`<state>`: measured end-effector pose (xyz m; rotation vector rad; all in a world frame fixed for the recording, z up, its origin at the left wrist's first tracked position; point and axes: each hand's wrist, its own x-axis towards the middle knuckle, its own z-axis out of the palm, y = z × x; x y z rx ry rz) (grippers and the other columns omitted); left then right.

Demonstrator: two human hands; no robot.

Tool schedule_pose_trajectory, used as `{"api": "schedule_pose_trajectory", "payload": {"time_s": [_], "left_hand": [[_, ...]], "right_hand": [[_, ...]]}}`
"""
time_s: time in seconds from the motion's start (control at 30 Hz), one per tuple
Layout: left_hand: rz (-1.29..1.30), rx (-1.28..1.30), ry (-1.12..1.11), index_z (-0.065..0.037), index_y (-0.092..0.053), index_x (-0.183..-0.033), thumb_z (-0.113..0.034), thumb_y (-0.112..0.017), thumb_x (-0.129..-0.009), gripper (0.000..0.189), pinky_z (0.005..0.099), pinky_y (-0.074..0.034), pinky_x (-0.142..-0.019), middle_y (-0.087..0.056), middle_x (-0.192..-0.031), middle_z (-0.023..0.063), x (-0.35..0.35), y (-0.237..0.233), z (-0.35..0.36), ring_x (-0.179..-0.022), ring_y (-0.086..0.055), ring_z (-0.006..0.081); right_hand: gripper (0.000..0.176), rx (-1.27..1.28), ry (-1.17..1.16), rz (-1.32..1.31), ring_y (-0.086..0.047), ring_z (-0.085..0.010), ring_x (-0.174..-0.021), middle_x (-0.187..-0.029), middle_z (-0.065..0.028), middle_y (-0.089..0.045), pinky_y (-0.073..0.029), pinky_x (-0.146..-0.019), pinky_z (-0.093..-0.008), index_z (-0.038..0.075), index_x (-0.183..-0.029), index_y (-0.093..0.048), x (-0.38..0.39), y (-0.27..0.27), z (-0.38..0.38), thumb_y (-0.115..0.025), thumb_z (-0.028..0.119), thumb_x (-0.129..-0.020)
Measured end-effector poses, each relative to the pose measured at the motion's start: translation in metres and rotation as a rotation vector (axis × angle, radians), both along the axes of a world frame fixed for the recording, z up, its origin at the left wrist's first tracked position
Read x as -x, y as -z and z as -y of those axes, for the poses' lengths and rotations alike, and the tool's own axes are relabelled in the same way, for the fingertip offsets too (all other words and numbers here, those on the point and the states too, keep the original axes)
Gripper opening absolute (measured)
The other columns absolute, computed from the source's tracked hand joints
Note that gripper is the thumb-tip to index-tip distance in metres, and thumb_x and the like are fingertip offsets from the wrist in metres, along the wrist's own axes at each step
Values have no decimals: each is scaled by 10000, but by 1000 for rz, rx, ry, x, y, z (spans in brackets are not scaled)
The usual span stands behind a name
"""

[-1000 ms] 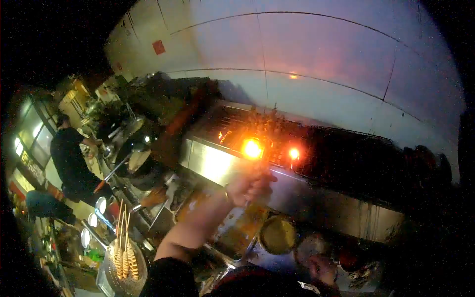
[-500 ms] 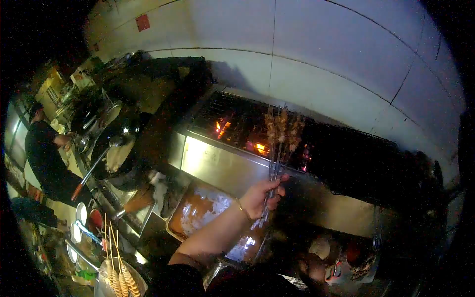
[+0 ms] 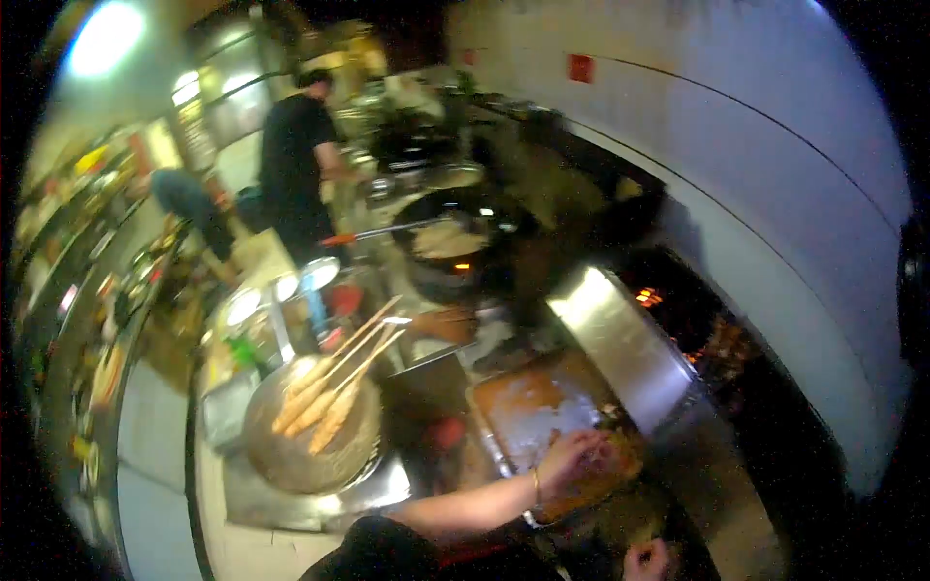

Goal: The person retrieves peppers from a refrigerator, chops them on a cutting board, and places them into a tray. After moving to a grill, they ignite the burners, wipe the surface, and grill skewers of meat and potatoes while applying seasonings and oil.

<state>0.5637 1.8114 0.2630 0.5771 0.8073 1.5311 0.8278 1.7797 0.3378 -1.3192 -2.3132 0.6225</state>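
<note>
My left hand (image 3: 573, 461), with a gold bracelet at the wrist, reaches over the right part of a metal tray (image 3: 481, 426) that has orange-brown residue in it. Its fingers are smeared by motion, and I cannot tell what they hold. Low in the frame, my right hand (image 3: 646, 562) is partly in shadow with its fingers curled together. Browned meat skewers (image 3: 727, 351) lie at the dark grill (image 3: 683, 315), where embers glow, beyond the grill's shiny steel front (image 3: 630, 353).
Wooden skewers with pale spiral food (image 3: 334, 397) rest in a round pan (image 3: 266, 450) at left. A ladle (image 3: 378, 232) lies across a wok (image 3: 450, 242) over flame. A person in black (image 3: 295, 165) stands at the far counter. Shelves (image 3: 107, 329) line the left side.
The view has swung left, bringing the pan and shelves further in. My left hand, which held meat skewers upright by the grill, is now over the tray; the meat is at the grill.
</note>
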Motion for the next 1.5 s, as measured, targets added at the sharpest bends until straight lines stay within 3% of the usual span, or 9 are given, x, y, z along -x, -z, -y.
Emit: {"api": "schedule_pose_trajectory", "payload": {"time_s": [0.13, 0.2, 0.37, 0.43, 0.53, 0.67, 1.3, 1.4, 1.5], "left_hand": [[-200, 237, -191, -76, -549, -1110, -256, -481, -939, 258, 239, -430, -584, -556, -792, -8, -21, 105, 184, -682, -509, 94], [-795, 379, -132, -71, -565, -1095, -274, -461, -943, 274, 282, -472, -668, -606, -865, 23, -29, 171, 303, -757, -566, 137], [-754, 1172, -105, -86, -590, -1098, -273, -480, -921, 281, 291, -489, -697, -625, -934, 46, -128, 259, 545, -788, -581, 155], [-696, 1297, -12, -92, -599, -1100, -273, -488, -911, 284, 294, -496, -708, -632, -962, 55, -171, 279, 599, -800, -588, 162], [-658, 1260, -132, -100, -614, -1102, -273, -500, -898, 291, 300, -507, -725, -643, -1004, 68, -194, 295, 618, -819, -597, 173], [-390, 1034, -766, -29, -600, -879, -239, -504, -849, 232, 283, -428, -604, -567, -712, 33, -155, 304, 604, -627, -500, 142], [68, 484, -1663, -39, -492, -1103, -156, -544, -893, 246, 260, -465, -647, -559, -863, 66, 66, 118, 547, -726, -535, 131], [-93, 439, -1725, -42, -496, -1093, -175, -556, -893, 247, 265, -460, -660, -552, -865, 61, 131, 75, 549, -721, -522, 133], [-179, 436, -1769, -43, -481, -1106, -163, -544, -897, 250, 263, -455, -667, -551, -869, 63, 187, 38, 553, -725, -519, 131]], "right_hand": [[260, 378, -309, -389, -540, -221, -749, -865, -89, -575, -465, -699, -418, 55, -1108, -590, -10, 153, 3, -572, 152, -868], [535, 148, -666, -8, -194, -373, -1342, -1445, -194, -238, -251, -1053, -486, 51, -1314, -420, 32, 43, 46, -617, 100, -819], [804, -382, -1032, -300, 12, -365, -1383, -1508, -154, 6, -192, -1066, -521, 204, -1423, -261, 62, 175, 76, -700, 251, -752], [228, -207, -942, -474, -527, -284, -752, -706, -93, -522, -429, -692, -379, 115, -555, -464, 85, 118, 105, -672, 151, -642], [189, -301, -1036, -336, -444, -390, -1129, -1111, -146, -530, -336, -944, -508, 70, -768, -597, 97, 152, 109, -642, 107, -589], [775, -239, -1162, 309, -139, -423, -1337, -1436, -196, -220, -154, -1035, -611, 237, -1333, -406, 117, 107, 112, -740, 389, -651], [573, -1151, -1030, 195, -254, -263, -1341, -1399, -109, -354, -108, -1100, -524, 189, -1383, -326, 544, 24, 24, -448, 67, -837], [199, -738, -1227, 528, -569, -282, -973, -958, -74, -601, -467, -825, -425, 132, -990, -558, 570, 16, 26, -546, 158, -793], [117, -786, -1394, 298, -600, -278, -747, -740, -63, -580, -488, -631, -407, 120, -805, -532, 557, 20, 6, -605, 194, -752]]}}
